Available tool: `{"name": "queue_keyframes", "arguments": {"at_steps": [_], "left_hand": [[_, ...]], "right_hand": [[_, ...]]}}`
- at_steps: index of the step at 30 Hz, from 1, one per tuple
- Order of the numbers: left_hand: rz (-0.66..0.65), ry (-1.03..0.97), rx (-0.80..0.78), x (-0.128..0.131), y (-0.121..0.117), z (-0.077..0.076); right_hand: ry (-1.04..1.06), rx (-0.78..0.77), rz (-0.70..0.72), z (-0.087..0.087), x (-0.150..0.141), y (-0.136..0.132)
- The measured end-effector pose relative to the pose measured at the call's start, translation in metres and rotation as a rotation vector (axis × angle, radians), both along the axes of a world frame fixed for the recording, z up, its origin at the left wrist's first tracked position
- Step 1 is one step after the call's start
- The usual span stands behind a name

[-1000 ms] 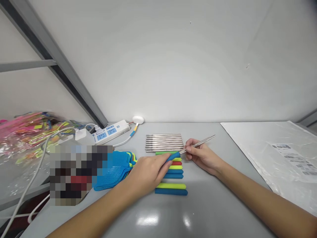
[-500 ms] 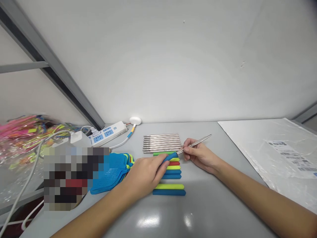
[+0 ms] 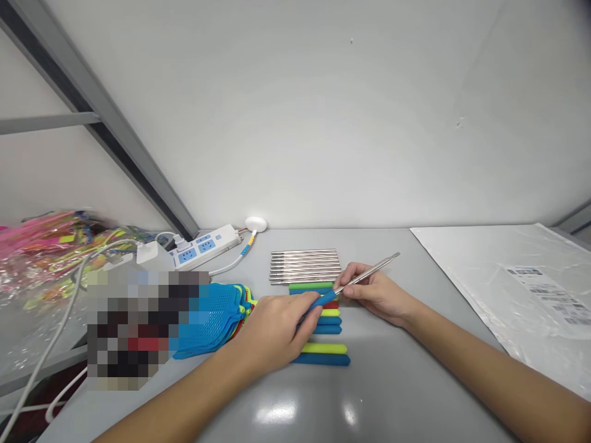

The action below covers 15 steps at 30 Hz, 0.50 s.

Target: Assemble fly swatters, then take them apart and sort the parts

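Observation:
My left hand (image 3: 286, 323) is closed around a blue handle sleeve (image 3: 327, 298), which tilts up to the right. Between the thumb and fingers of my right hand (image 3: 369, 292) is a slim silver metal rod (image 3: 376, 266). The rod's lower end meets the open end of the sleeve, in line with it; how deep it sits is hidden. Below the hands lie several coloured sleeves, among them a green sleeve (image 3: 309, 286), a yellow sleeve (image 3: 327, 349) and a dark blue sleeve (image 3: 323, 359). Behind them is a row of silver rods (image 3: 305, 264).
Blue mesh fly-swatter heads (image 3: 207, 320) are stacked at the left, beside a blurred-out patch. A white power strip (image 3: 207, 246) with cables stands behind. Bagged colourful items (image 3: 50, 252) lie far left. A white plastic mailer (image 3: 508, 277) covers the right side of the table.
The rod and the blue sleeve have come into line, with the rod's end now against the sleeve's mouth. My left hand has turned and moved slightly right. The view has shifted slightly.

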<state>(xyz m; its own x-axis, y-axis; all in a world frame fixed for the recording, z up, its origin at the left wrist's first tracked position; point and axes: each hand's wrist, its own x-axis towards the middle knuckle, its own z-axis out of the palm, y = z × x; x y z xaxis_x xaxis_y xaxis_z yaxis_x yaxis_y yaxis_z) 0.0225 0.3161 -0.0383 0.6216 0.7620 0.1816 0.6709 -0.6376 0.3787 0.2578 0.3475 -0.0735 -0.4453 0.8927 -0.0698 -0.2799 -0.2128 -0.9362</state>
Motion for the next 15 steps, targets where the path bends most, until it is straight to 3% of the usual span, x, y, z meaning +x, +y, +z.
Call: {"name": "queue_keyframes", "arguments": {"at_steps": [6,10,15], "left_hand": [[-0.03,-0.057,-0.002,0.002,-0.004,-0.001],[-0.018,-0.057,-0.004,0.0,-0.002,-0.001],[0.037,-0.057,-0.011,-0.002,0.003,-0.002]], "right_hand": [[-0.05,0.054,0.043,0.001,0.001,-0.004],[0.077,-0.046,0.102,0.007,0.003,-0.005],[0.2,-0.143,0.065,0.011,-0.002,-0.003]]}}
